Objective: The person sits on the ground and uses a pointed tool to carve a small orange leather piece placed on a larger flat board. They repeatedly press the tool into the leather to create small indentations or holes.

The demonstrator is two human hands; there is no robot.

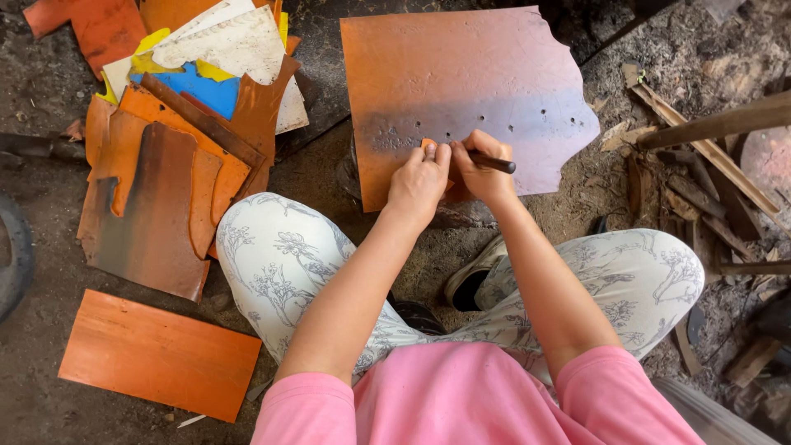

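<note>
A person seated cross-legged on a dirt floor works over a large orange sheet (461,91), which lies flat on the ground at twelve o'clock from the knees, its far right edge ragged. A row of small punched holes already runs across the sheet's purplish lower band from about the middle out toward three o'clock, with faint stamped marks to the left of them; judging by that, part of the row is done and the stretch toward nine o'clock, where both hands now sit, looks like the part in progress. The left hand (418,183) is curled nearly closed, its fingertips pinching a small orange piece (428,145) down against the sheet's near edge. The right hand (482,165) touches it at three o'clock, closed in a fist around a dark rod-like tool (493,161) whose free end points toward three o'clock; the working tip is hidden behind the fingers, so whether it meets the sheet cannot be told. A heap of orange, blue, yellow and white scraps (189,124) lies at ten o'clock, well apart from the hands, and a smaller orange rectangle (156,354) rests at eight o'clock beside the left knee. Splintered wood (700,156) litters the ground at two o'clock.
</note>
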